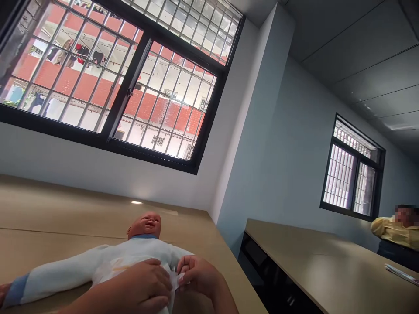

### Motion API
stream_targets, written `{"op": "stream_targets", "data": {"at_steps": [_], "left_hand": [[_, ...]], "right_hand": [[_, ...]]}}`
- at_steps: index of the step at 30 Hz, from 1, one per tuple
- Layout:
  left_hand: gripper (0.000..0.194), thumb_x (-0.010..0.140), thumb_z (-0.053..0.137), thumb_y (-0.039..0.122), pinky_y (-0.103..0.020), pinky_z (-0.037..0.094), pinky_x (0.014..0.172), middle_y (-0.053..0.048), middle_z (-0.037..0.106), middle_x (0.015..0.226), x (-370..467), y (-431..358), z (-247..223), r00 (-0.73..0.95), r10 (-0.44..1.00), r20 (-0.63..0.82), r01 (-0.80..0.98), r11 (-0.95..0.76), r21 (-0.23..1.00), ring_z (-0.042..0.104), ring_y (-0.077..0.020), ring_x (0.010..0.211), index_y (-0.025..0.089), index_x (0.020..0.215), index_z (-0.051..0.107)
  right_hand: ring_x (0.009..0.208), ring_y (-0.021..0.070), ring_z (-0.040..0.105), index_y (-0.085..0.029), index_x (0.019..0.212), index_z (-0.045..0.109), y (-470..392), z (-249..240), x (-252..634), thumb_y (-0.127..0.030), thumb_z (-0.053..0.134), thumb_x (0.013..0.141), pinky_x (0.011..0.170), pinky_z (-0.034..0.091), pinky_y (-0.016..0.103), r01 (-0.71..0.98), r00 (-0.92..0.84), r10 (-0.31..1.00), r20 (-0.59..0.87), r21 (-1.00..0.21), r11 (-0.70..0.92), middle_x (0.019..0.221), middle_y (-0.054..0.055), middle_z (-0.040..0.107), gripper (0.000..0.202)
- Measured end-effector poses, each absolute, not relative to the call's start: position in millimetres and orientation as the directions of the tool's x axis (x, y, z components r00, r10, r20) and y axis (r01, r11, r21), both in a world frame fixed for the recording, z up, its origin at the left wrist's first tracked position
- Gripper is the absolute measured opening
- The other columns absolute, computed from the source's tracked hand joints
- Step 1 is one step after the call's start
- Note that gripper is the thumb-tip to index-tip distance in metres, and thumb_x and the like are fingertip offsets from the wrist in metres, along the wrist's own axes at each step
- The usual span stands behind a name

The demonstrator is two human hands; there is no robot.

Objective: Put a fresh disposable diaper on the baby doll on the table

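A baby doll (pixel 151 225) in a white outfit with blue collar and cuff lies on its back on the tan table (pixel 42 209). Across its belly rests my left hand (pixel 147 283), palm down, fingers slightly bent, on thin white material. Beside it, at the doll's side, my right hand (pixel 198 274) has its fingers curled and pinches the edge of a white translucent piece (pixel 176 279). The doll's lower body is hidden by my hands and the frame's bottom edge.
A second tan table (pixel 304 248) stands to the right, with a flat pale object (pixel 402 274) at its far edge. A person in a yellow top (pixel 397 231) is beyond it. Barred windows line the walls.
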State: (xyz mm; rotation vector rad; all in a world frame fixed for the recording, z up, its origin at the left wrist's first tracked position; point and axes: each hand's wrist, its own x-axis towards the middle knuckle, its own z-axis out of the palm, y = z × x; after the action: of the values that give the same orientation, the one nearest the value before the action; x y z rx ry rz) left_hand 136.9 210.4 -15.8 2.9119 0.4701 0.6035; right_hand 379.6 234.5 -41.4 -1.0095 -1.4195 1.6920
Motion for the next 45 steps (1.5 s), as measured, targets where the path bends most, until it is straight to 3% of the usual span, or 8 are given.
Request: {"op": "stream_targets", "data": {"at_steps": [4, 9, 14, 18, 27, 37, 42, 45], "left_hand": [[0.019, 0.093, 0.055, 0.026, -0.057, 0.009, 0.119, 0.005, 0.073, 0.098, 137.5, 206.4, -14.7, 0.861, 0.429, 0.274, 0.364, -0.895, 0.256, 0.056, -0.0252, 0.124, 0.029, 0.081, 0.069], [0.018, 0.089, 0.058, 0.031, -0.065, 0.017, 0.112, 0.003, 0.073, 0.093, 140.6, 204.4, -15.4, 0.831, 0.482, 0.277, 0.435, -0.874, 0.215, 0.060, -0.0244, 0.104, 0.026, 0.076, 0.070], [0.018, 0.088, 0.057, 0.028, -0.071, 0.012, 0.112, 0.000, 0.074, 0.093, 143.8, 203.2, -17.0, 0.833, 0.486, 0.264, 0.454, -0.874, 0.176, 0.060, -0.0295, 0.112, 0.026, 0.077, 0.072], [0.022, 0.089, 0.055, 0.030, -0.073, 0.019, 0.108, -0.004, 0.075, 0.092, 147.6, 199.2, -13.3, 0.828, 0.516, 0.220, 0.501, -0.856, 0.124, 0.058, -0.0350, 0.116, 0.024, 0.077, 0.073], [0.030, 0.090, 0.054, 0.039, -0.063, 0.038, 0.095, -0.007, 0.071, 0.086, 149.3, 196.6, -6.9, 0.822, 0.534, 0.198, 0.540, -0.841, 0.024, 0.058, -0.0305, 0.096, 0.024, 0.077, 0.076], [0.021, 0.086, 0.062, 0.042, -0.062, 0.022, 0.115, -0.005, 0.070, 0.116, 140.6, 209.5, -18.1, 0.838, 0.485, 0.252, 0.428, -0.869, 0.249, 0.052, -0.0316, 0.121, 0.032, 0.084, 0.080], [0.016, 0.083, 0.068, 0.039, -0.067, -0.001, 0.118, -0.003, 0.075, 0.107, 135.4, 217.1, -19.4, 0.878, 0.432, 0.207, 0.349, -0.872, 0.343, 0.032, -0.0349, 0.145, 0.038, 0.095, 0.080], [0.014, 0.081, 0.072, 0.038, -0.060, 0.003, 0.121, 0.000, 0.076, 0.096, 134.8, 218.9, -19.2, 0.876, 0.425, 0.229, 0.321, -0.867, 0.382, 0.040, -0.0320, 0.138, 0.038, 0.091, 0.080]], "right_hand": [[0.049, 0.0124, 0.060, -0.014, 0.077, 0.063, 239.3, -49.1, 386.9, -0.016, 0.091, 0.040, 0.058, 0.042, 0.026, -0.014, -0.440, 0.889, -0.131, -0.988, -0.152, 0.053, -0.004, 0.063, 0.046], [0.051, 0.0138, 0.063, -0.015, 0.078, 0.062, 249.5, -65.9, 398.7, -0.020, 0.093, 0.039, 0.059, 0.047, 0.026, 0.030, -0.459, 0.874, -0.159, -0.986, -0.164, 0.054, -0.003, 0.066, 0.050], [0.051, 0.0137, 0.063, -0.015, 0.079, 0.060, 251.5, -69.4, 402.4, -0.019, 0.094, 0.040, 0.061, 0.050, 0.027, 0.007, -0.483, 0.862, -0.154, -0.985, -0.172, 0.054, -0.004, 0.065, 0.051], [0.052, 0.0146, 0.064, -0.015, 0.078, 0.060, 246.9, -64.0, 398.6, -0.016, 0.092, 0.043, 0.057, 0.048, 0.025, 0.013, -0.476, 0.865, -0.159, -0.985, -0.174, 0.054, -0.004, 0.064, 0.048], [0.051, 0.0134, 0.063, -0.016, 0.080, 0.056, 245.3, -62.9, 401.1, -0.017, 0.093, 0.043, 0.056, 0.045, 0.025, -0.030, -0.488, 0.863, -0.132, -0.985, -0.168, 0.056, -0.006, 0.062, 0.052], [0.057, 0.0112, 0.060, -0.018, 0.080, 0.052, 230.1, -47.5, 343.9, -0.017, 0.089, 0.052, 0.061, 0.044, 0.025, -0.248, -0.473, 0.877, 0.082, -0.968, -0.043, 0.068, -0.004, 0.067, 0.046], [0.054, 0.0106, 0.058, -0.019, 0.076, 0.050, 226.5, -44.8, 329.6, -0.016, 0.086, 0.053, 0.057, 0.040, 0.023, -0.282, -0.459, 0.883, 0.092, -0.958, -0.046, 0.067, -0.003, 0.066, 0.043], [0.054, 0.0097, 0.055, -0.019, 0.073, 0.050, 222.9, -42.1, 321.4, -0.016, 0.083, 0.055, 0.058, 0.039, 0.023, -0.301, -0.419, 0.902, 0.099, -0.953, -0.035, 0.065, -0.004, 0.064, 0.038]]}}
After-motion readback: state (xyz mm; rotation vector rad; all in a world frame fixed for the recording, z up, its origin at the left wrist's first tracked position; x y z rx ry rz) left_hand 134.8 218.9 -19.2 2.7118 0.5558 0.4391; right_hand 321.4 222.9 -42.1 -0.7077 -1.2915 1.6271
